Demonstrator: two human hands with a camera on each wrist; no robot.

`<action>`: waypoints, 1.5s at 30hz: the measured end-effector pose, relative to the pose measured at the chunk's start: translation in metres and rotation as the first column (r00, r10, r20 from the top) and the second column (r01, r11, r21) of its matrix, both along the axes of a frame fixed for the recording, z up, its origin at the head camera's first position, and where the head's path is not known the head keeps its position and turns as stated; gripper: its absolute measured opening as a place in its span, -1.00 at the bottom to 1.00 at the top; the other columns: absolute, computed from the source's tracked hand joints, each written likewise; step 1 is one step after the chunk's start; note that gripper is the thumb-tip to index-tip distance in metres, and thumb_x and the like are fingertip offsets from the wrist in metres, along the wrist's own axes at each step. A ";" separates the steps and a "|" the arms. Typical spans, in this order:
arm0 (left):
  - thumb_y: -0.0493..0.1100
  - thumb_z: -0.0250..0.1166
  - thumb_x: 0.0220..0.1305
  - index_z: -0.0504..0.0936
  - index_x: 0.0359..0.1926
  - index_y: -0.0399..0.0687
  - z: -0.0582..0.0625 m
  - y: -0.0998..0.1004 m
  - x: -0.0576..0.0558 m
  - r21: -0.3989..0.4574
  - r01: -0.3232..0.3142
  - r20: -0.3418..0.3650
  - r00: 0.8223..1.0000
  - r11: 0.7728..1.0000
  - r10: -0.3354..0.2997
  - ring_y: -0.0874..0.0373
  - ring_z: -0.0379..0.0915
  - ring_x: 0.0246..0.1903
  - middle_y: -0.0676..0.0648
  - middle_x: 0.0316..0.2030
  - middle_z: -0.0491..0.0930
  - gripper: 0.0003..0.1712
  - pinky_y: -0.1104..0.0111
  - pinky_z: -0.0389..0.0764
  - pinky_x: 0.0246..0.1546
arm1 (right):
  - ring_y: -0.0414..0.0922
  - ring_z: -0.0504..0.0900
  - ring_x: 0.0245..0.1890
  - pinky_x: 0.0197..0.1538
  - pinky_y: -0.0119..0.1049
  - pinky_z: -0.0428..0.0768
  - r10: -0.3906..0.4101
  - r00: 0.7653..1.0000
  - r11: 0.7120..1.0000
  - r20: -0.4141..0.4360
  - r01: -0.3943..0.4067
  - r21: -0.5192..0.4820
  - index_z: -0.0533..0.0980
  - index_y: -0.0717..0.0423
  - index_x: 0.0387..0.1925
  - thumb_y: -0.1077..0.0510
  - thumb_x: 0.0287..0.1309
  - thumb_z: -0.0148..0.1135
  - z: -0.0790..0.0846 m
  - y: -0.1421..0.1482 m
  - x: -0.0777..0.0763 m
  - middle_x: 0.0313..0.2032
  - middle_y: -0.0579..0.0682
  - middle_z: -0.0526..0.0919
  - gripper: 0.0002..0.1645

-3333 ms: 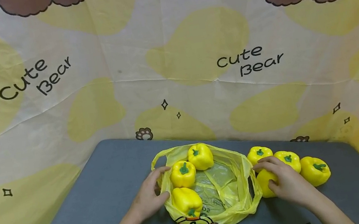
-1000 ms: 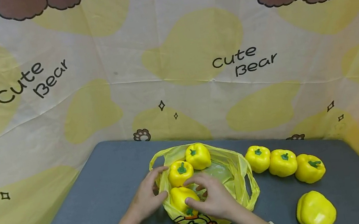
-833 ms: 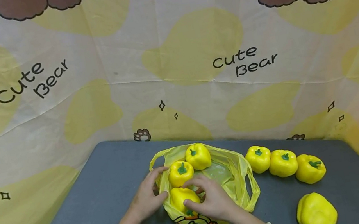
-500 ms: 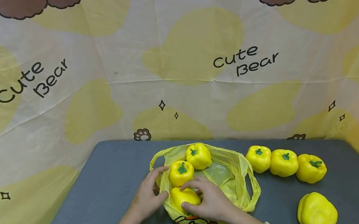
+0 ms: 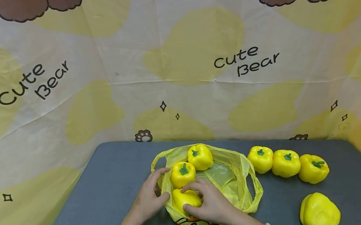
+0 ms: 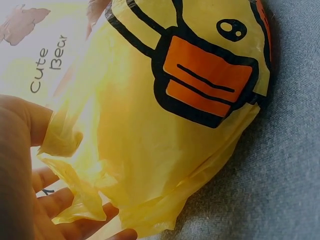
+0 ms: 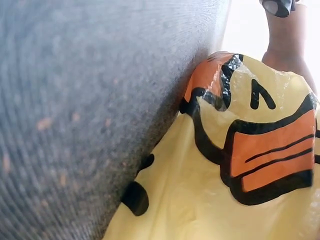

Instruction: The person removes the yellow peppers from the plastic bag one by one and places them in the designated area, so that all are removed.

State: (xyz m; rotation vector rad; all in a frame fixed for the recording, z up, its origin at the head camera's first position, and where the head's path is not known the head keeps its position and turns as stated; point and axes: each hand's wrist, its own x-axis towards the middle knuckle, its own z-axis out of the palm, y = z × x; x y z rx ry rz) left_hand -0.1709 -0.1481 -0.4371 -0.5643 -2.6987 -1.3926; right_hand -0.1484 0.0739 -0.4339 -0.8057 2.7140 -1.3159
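A yellow plastic bag (image 5: pixel 237 194) with a printed duck face stands with its mouth wide on the table. Three yellow bell peppers lie along its left inside: a back pepper (image 5: pixel 200 157), a middle pepper (image 5: pixel 183 174) and a front pepper (image 5: pixel 183 199). My left hand (image 5: pixel 148 195) holds the bag's left rim by the handle; its fingers show partly behind the thin plastic in the left wrist view. Over the front pepper, my right hand (image 5: pixel 211 201) reaches into the bag, thumb and fingers gripping it on its right side. The pepper's stem is hidden.
Right of the bag, three more yellow peppers (image 5: pixel 285 163) sit in a row. Another pepper (image 5: pixel 320 211) lies nearer the front right. The grey-blue table (image 5: pixel 106 180) meets a printed cloth backdrop (image 5: pixel 184 48) behind.
My right hand has gone from a pepper beside the bag into the bag, closing on the front pepper, which has tilted slightly. The outside pepper now lies front right. My left hand stayed.
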 end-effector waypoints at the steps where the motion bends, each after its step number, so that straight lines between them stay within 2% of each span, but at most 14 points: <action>1: -0.30 0.24 0.01 0.38 0.27 0.06 0.000 0.000 0.000 -0.002 -0.001 0.001 1.000 1.000 0.001 0.11 0.40 0.08 -0.01 0.25 0.39 -0.28 0.31 0.58 -0.14 | -0.21 0.52 -0.14 -0.22 -0.38 0.52 -0.001 1.000 1.000 0.000 0.001 -0.004 0.60 -0.19 -0.10 -0.09 0.02 0.32 0.000 0.000 0.000 -0.06 -0.13 0.59 -0.65; 10: -0.31 0.25 0.00 0.38 0.28 0.05 -0.003 0.000 0.001 0.006 -0.004 0.004 1.000 1.000 0.004 0.11 0.39 0.07 -0.02 0.24 0.39 -0.27 0.33 0.57 -0.16 | -0.23 0.52 -0.20 -0.22 -0.40 0.52 -0.031 0.999 0.999 0.005 0.031 -0.011 0.61 -0.20 -0.13 -0.01 -0.02 0.31 0.004 0.004 0.004 -0.07 -0.14 0.58 -0.68; 18: -0.34 0.23 -0.01 0.39 0.27 0.05 -0.005 -0.001 0.001 0.004 -0.006 -0.023 1.000 1.000 0.006 0.06 0.40 0.00 -0.07 0.22 0.42 -0.27 0.38 0.56 -0.24 | -0.21 0.53 -0.15 -0.16 -0.36 0.51 -0.042 0.999 0.998 -0.004 0.042 -0.045 0.59 -0.24 -0.14 0.03 -0.04 0.32 0.018 0.013 0.009 -0.06 -0.21 0.56 -0.67; 25: -0.36 0.24 -0.03 0.39 0.26 0.08 -0.006 0.000 0.002 0.037 -0.011 0.005 1.000 0.999 0.011 0.08 0.43 0.00 -0.05 0.22 0.40 -0.26 0.43 0.58 -0.22 | -0.21 0.53 -0.11 -0.15 -0.34 0.53 -0.055 0.998 0.994 0.004 0.055 -0.095 0.56 -0.22 -0.15 0.09 -0.05 0.33 0.031 0.024 0.010 -0.08 -0.27 0.58 -0.67; 31: -0.39 0.22 -0.01 0.38 0.27 0.03 -0.006 0.000 0.002 0.053 -0.002 0.003 1.000 0.999 0.002 0.05 0.45 -0.03 -0.13 0.22 0.39 -0.26 0.45 0.58 -0.26 | -0.22 0.55 -0.09 -0.14 -0.33 0.55 -0.095 0.990 0.994 -0.105 0.088 -0.069 0.56 -0.23 -0.19 0.14 -0.09 0.33 0.045 0.039 0.011 -0.09 -0.30 0.60 -0.66; 37: -0.40 0.22 0.00 0.38 0.28 0.00 -0.005 0.000 0.000 0.064 0.000 0.011 1.000 0.998 -0.001 0.03 0.48 -0.07 -0.16 0.21 0.39 -0.26 0.44 0.59 -0.30 | -0.19 0.58 -0.02 -0.03 -0.19 0.56 -0.118 0.967 0.993 -0.225 0.122 0.001 0.56 -0.25 -0.22 0.15 -0.14 0.33 0.055 0.060 0.012 -0.06 -0.25 0.63 -0.64; 40: -0.40 0.21 0.00 0.37 0.28 -0.01 -0.005 0.000 -0.001 0.061 0.011 0.001 1.000 0.998 -0.011 0.01 0.45 0.00 -0.15 0.23 0.38 -0.26 0.44 0.59 -0.26 | -0.19 0.59 -0.04 -0.04 -0.18 0.55 -0.137 0.951 0.988 -0.276 0.153 0.037 0.56 -0.23 -0.20 0.16 -0.15 0.35 0.058 0.072 0.013 -0.06 -0.22 0.65 -0.62; 43: -0.39 0.21 0.00 0.36 0.29 -0.02 -0.005 -0.001 -0.001 0.053 0.019 -0.016 1.000 0.998 -0.018 -0.01 0.41 0.08 -0.15 0.25 0.37 -0.26 0.43 0.59 -0.22 | -0.28 0.54 -0.22 -0.19 -0.29 0.52 -0.164 0.941 0.979 -0.296 0.192 0.067 0.57 -0.17 -0.13 0.16 -0.16 0.36 0.063 0.086 0.014 -0.08 -0.24 0.64 -0.57; 45: -0.38 0.20 0.00 0.36 0.30 -0.03 -0.004 -0.001 -0.001 0.051 0.022 -0.023 1.000 0.998 -0.021 -0.01 0.41 0.10 -0.15 0.26 0.37 -0.26 0.42 0.60 -0.20 | -0.31 0.44 -0.40 -0.33 -0.36 0.46 -0.179 0.938 0.974 -0.297 0.212 0.083 0.56 -0.12 -0.10 0.17 -0.17 0.37 0.065 0.095 0.014 -0.10 -0.25 0.63 -0.53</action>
